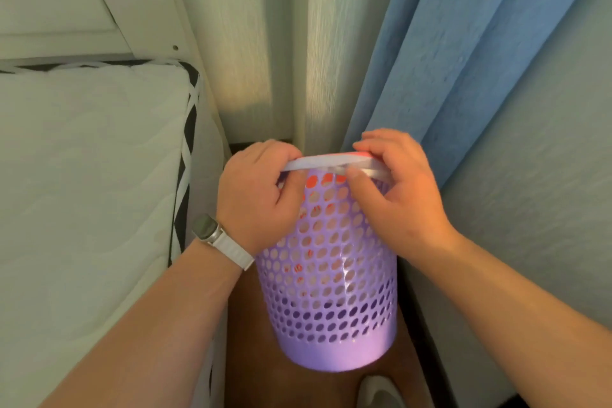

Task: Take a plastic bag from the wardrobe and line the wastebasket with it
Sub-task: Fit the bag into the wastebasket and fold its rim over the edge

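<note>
The lilac perforated wastebasket (331,291) stands at the lower centre of the frame on a brown floor (251,358). The plastic bag (318,163) is already inside it. Pale film with red print shows through the holes, and a white band of the bag's mouth is stretched along the near rim, with a pink patch just above it. The left hand (258,189) grips the left end of that band, its fingers curled over the rim. The right hand (397,189) grips the right end, thumb pressed on the band's outer face and fingers hooked over the top. The lining looks nearly done, and the step in hand seems to be seating the mouth around the rim. To do it well, draw the film outward and down in small, even pulls on both sides, then shift the grip round to the far edge, which the hands hide here. Leave enough slack inside for the bag to reach the bottom. Thin film probably tears if dragged hard over the rim, and the light basket may tip, so keep the pull downward. A watch (207,228) on a white strap sits on the left wrist. A white mattress (82,175) fills the left of the frame, and a blue curtain (430,43) hangs at the upper right, just beside the basket.
</note>
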The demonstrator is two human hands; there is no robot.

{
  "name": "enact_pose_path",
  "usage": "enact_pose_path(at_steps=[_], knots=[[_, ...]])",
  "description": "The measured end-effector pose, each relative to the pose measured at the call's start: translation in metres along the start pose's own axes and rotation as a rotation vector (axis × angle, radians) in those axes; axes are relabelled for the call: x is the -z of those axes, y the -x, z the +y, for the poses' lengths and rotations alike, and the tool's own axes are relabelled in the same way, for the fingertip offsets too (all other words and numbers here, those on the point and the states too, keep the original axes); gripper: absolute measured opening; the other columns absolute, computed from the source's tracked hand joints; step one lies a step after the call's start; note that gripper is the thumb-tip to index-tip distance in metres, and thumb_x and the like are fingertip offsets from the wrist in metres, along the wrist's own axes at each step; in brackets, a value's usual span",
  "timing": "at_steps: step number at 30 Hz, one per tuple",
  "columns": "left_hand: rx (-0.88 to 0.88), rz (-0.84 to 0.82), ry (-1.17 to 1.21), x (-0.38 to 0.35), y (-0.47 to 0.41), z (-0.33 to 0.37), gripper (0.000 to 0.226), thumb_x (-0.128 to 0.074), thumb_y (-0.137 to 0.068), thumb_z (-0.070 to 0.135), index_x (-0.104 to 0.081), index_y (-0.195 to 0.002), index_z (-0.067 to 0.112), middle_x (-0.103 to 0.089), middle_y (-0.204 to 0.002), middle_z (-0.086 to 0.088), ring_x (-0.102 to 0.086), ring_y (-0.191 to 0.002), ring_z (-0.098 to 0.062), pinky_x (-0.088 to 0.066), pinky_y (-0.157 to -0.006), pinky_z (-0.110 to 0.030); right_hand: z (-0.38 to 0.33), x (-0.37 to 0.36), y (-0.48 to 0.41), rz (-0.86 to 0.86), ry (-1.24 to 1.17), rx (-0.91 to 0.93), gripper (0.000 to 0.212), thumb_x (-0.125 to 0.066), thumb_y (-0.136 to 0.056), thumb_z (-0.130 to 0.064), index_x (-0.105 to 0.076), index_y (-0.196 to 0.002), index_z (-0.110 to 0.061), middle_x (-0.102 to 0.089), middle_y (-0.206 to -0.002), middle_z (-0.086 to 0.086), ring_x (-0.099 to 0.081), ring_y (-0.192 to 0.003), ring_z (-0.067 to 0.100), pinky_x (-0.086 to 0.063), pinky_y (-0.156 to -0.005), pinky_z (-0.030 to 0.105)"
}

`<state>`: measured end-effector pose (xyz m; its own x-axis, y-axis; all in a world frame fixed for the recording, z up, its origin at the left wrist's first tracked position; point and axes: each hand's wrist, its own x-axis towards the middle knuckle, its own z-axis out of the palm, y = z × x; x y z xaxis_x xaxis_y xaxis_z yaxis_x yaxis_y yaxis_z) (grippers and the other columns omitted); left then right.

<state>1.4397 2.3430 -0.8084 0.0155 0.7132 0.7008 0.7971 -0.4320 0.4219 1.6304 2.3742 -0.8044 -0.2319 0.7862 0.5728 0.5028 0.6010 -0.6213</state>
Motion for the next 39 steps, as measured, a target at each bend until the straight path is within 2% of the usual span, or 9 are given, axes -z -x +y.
enact_pose_path(at_steps=[8, 12, 16, 23, 25, 28, 30, 36, 39], knots=[[0.084, 0.057, 0.069, 0.004, 0.005, 0.013, 0.02, -0.048, -0.088, 0.025, -0.061, -0.081, 0.011, -0.047, -0.07, 0.009, -0.044, -0.062, -0.012, -0.036, -0.056, -0.03, -0.029, 0.004, 0.003, 0.058, 0.088, -0.098, 0.023, -0.049, -0.085, -0.037, -0.062, -0.095, -0.019, -0.053, -0.09, -0.01, -0.047, -0.091, 0.009, -0.042, -0.087, 0.036], [0.083, 0.1, 0.105, 0.009, 0.004, 0.02, 0.023, -0.053, -0.087, 0.03, -0.064, -0.086, 0.011, -0.06, -0.072, -0.001, -0.053, -0.066, -0.018, -0.044, -0.059, -0.034, -0.041, 0.008, 0.002, 0.063, 0.185, -0.053, 0.023, -0.049, -0.087, -0.036, -0.063, -0.093, -0.019, -0.056, -0.087, -0.005, -0.045, -0.087, 0.012, -0.043, -0.083, 0.043], [-0.001, 0.125, -0.026, 0.014, 0.0, 0.025, 0.029, -0.057, -0.087, 0.038, -0.069, -0.095, 0.014, -0.066, -0.084, -0.002, -0.06, -0.077, -0.023, -0.042, -0.073, -0.036, -0.051, 0.01, -0.004, 0.064, 0.227, -0.011, 0.021, -0.05, -0.087, -0.035, -0.063, -0.093, -0.019, -0.057, -0.086, -0.005, -0.046, -0.085, 0.013, -0.042, -0.083, 0.042], [0.002, 0.111, 0.021, 0.018, 0.0, 0.014, 0.023, -0.054, -0.089, 0.034, -0.063, -0.086, 0.012, -0.058, -0.073, -0.002, -0.053, -0.066, -0.024, -0.04, -0.063, -0.039, -0.063, 0.0, -0.005, 0.031, 0.321, 0.043, 0.024, -0.051, -0.088, -0.037, -0.063, -0.089, -0.017, -0.056, -0.082, -0.004, -0.048, -0.08, 0.016, -0.04, -0.08, 0.039], [0.019, 0.09, 0.055, 0.015, 0.001, 0.012, 0.024, -0.053, -0.09, 0.034, -0.062, -0.086, 0.012, -0.058, -0.074, -0.002, -0.053, -0.068, -0.023, -0.04, -0.064, -0.039, -0.061, 0.006, -0.004, -0.005, 0.362, 0.058, 0.025, -0.053, -0.088, -0.038, -0.064, -0.091, -0.015, -0.059, -0.085, -0.002, -0.053, -0.083, 0.019, -0.041, -0.084, 0.039], [0.049, 0.078, 0.099, 0.008, 0.001, 0.011, 0.028, -0.051, -0.089, 0.035, -0.062, -0.087, 0.01, -0.06, -0.076, -0.003, -0.054, -0.069, -0.022, -0.042, -0.066, -0.039, -0.049, 0.02, -0.003, -0.061, 0.396, 0.091, 0.029, -0.056, -0.09, -0.039, -0.065, -0.102, -0.014, -0.063, -0.097, -0.003, -0.057, -0.095, 0.019, -0.035, -0.104, 0.044], [0.069, 0.087, 0.129, 0.0, 0.0, 0.012, 0.03, -0.052, -0.088, 0.038, -0.06, -0.084, 0.009, -0.057, -0.073, -0.002, -0.051, -0.068, -0.02, -0.042, -0.065, -0.04, -0.037, 0.028, 0.0, -0.061, 0.371, 0.082, 0.03, -0.057, -0.091, -0.039, -0.066, -0.104, -0.013, -0.063, -0.101, -0.002, -0.057, -0.099, 0.02, -0.035, -0.105, 0.041], [0.073, 0.04, 0.108, -0.02, 0.001, 0.014, 0.055, -0.056, -0.08, 0.065, -0.052, -0.075, 0.011, -0.044, -0.068, 0.006, -0.042, -0.062, -0.013, -0.036, -0.06, -0.029, -0.004, 0.022, 0.014, 0.066, 0.196, -0.004, 0.024, -0.058, -0.085, -0.034, -0.062, -0.081, -0.01, -0.059, -0.085, 0.001, -0.053, -0.085, 0.022, -0.043, -0.082, 0.036], [0.068, 0.004, 0.044, -0.02, 0.003, 0.018, 0.054, -0.056, -0.081, 0.065, -0.054, -0.076, 0.011, -0.047, -0.071, 0.005, -0.046, -0.066, -0.015, -0.04, -0.061, -0.034, 0.003, 0.015, 0.021, 0.11, 0.168, -0.029, 0.021, -0.058, -0.084, -0.033, -0.057, -0.077, -0.013, -0.053, -0.077, 0.0, -0.047, -0.079, 0.019, -0.043, -0.075, 0.041]])
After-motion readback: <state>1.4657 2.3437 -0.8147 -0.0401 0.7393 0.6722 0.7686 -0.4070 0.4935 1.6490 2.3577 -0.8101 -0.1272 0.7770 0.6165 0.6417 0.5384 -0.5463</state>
